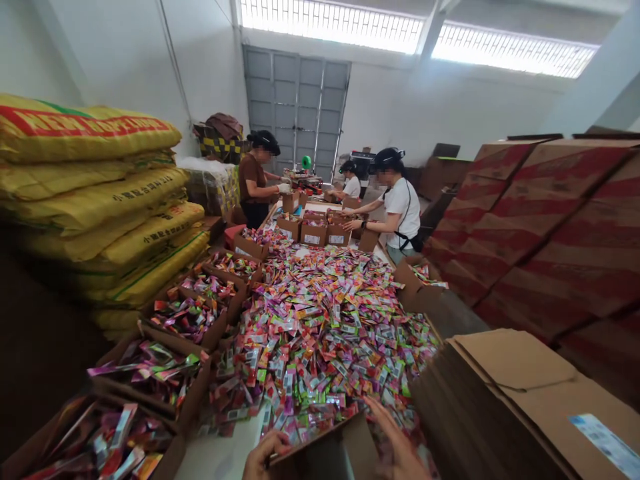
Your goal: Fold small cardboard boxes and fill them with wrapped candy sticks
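Note:
My left hand [264, 455] grips the left edge of a small brown cardboard box [330, 453] at the bottom of the view, fingers curled over its rim. On the box's right side lies my right hand [395, 440], fingers stretched along it. Just beyond the box spreads a big heap of colourful small sachets [320, 327] covering the long table.
Open cartons full of sachets [187, 317] line the table's left side. Yellow sacks [95, 193] are stacked at left, red-and-brown cartons [550, 227] at right, flat cardboard [520, 400] near right. Three people work at the far end among small boxes [315, 230].

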### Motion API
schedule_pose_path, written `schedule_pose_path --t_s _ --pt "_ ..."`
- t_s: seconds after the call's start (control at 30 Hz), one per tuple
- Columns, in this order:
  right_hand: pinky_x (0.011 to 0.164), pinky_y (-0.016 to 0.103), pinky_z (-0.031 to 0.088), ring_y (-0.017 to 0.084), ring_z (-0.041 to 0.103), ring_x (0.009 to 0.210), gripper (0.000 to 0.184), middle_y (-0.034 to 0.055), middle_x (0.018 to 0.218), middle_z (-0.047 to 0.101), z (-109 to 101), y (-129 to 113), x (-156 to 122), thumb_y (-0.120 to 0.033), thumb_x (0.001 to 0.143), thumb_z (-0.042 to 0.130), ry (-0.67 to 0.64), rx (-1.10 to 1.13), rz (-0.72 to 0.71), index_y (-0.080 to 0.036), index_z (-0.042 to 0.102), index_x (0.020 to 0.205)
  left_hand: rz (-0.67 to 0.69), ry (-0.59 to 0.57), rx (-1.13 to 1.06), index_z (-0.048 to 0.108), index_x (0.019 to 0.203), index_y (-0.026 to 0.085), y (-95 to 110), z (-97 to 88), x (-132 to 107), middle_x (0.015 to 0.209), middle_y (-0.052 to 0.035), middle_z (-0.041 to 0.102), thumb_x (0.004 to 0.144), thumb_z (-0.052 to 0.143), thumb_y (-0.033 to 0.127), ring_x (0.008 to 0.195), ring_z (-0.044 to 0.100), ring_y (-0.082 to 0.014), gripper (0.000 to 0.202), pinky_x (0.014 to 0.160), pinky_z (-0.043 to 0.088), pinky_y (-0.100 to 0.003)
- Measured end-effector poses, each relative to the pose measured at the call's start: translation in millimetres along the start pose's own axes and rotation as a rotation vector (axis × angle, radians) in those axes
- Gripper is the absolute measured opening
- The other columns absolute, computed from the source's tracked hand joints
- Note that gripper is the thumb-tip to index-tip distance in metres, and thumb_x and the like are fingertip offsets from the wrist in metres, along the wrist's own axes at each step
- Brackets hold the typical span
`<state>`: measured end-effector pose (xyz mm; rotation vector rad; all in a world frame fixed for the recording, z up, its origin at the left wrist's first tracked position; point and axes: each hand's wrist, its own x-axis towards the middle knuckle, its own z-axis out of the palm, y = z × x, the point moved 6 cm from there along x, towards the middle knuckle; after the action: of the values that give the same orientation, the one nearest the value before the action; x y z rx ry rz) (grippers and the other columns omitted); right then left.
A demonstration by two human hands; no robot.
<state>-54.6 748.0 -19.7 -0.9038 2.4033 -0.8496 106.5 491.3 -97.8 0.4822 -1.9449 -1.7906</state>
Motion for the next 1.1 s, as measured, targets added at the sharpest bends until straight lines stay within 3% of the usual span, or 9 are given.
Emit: schedule_pose_path --t_s 0.1,0.17,0.33,0.43,0.6,0.67,0.8,0.93,1.1 --pt "0.112 0.04 0.033 0.027 0.037 0.138 0.063 0.0139 0.148 0.043 -11 -17 -17 -0.045 0.079 0.061 -0.13 0.035 -0.045 -0.023 0.051 0.137 0.147 -0.215 0.263 0.076 0.073 0.023 21 -12.1 -7 0.087 -0.0102 0.073 0.086 0.054 0.048 0.085 0.066 -0.025 0.035 0.08 0.052 -0.037" --pt "0.113 0.041 0.03 0.027 0.039 0.137 0.059 0.0136 0.147 0.044 -13 -23 -29 -0.056 0.081 0.059 -0.239 -0.019 -0.063 -0.024 0.057 0.131 0.181 -0.426 0.461 0.075 0.102 0.032 35 -15.9 -20 0.12 -0.0111 0.069 0.09 0.046 0.04 0.114 0.06 -0.0301 0.033 0.096 0.047 -0.048" --pt "0.116 0.042 0.023 0.027 0.025 0.144 0.077 0.0147 0.157 0.026 -10 -19 -35 -0.065 0.081 0.057 -0.368 -0.042 -0.076 -0.023 0.043 0.143 -0.12 -0.719 0.718 0.034 0.146 0.034 61 -13.4 -46 0.159 -0.0072 0.022 0.092 0.04 0.054 0.148 0.015 -0.0331 0.059 0.114 0.01 -0.067" --pt "0.115 0.042 0.026 0.03 0.029 0.141 0.09 0.0172 0.154 0.029 -7 -22 -25 -0.07 0.069 0.067 -0.35 -0.068 -0.065 -0.018 0.048 0.14 -0.17 -0.7 0.888 0.039 0.145 0.018 74 9.2 -47 0.158 -0.0198 0.021 0.075 0.059 0.068 0.146 0.017 -0.0397 0.088 0.113 0.006 -0.07" --pt "0.104 0.043 0.035 0.028 0.043 0.126 0.052 0.0097 0.133 0.056 -4 -51 -10 -0.062 0.075 0.068 -0.104 -0.267 -0.13 -0.024 0.07 0.111 -0.016 -0.284 1.096 0.065 0.099 0.015 82 44.9 -30 0.119 -0.0157 0.062 0.087 0.057 0.03 0.116 0.054 -0.032 0.021 0.108 0.032 -0.06" --pt "0.098 0.04 0.037 0.024 0.051 0.116 0.037 0.007 0.119 0.064 2 -62 -8 -0.054 0.083 0.064 -0.085 -0.271 -0.168 -0.026 0.07 0.107 0.055 -0.196 1.019 0.063 0.087 0.017 83 49.5 -23 0.101 -0.0122 0.064 0.093 0.045 0.029 0.101 0.057 -0.0275 0.022 0.096 0.044 -0.05" --pt "0.078 0.026 0.042 0.016 0.062 0.084 0.029 0.0028 0.086 0.071 17 -72 -9 -0.039 0.094 0.051 -0.249 -0.107 -0.227 -0.02 0.073 0.092 -0.027 -0.33 0.771 0.062 0.103 0.017 80 41.9 -15 0.108 -0.0128 0.061 0.092 0.041 0.054 0.106 0.057 -0.0273 0.044 0.095 0.046 -0.048" --pt "0.072 0.023 0.041 0.015 0.063 0.081 0.026 0.0012 0.083 0.071 22 -73 -20 -0.031 0.093 0.051 -0.383 -0.079 -0.284 -0.021 0.073 0.085 -0.163 -0.585 0.761 0.04 0.143 0.018 85 42.0 -29 0.154 -0.0243 0.026 0.052 0.073 0.075 0.142 0.022 -0.0463 0.113 0.111 0.022 -0.066" --pt "0.079 0.028 0.043 0.02 0.063 0.093 0.021 0.0058 0.101 0.07 19 -67 -26 -0.021 0.089 0.055 -0.277 -0.332 -0.23 -0.02 0.066 0.107 -0.145 -0.583 0.878 0.043 0.143 0.015 101 54.1 -38 0.154 -0.0252 0.029 0.07 0.066 0.065 0.143 0.021 -0.0441 0.092 0.114 0.017 -0.064"
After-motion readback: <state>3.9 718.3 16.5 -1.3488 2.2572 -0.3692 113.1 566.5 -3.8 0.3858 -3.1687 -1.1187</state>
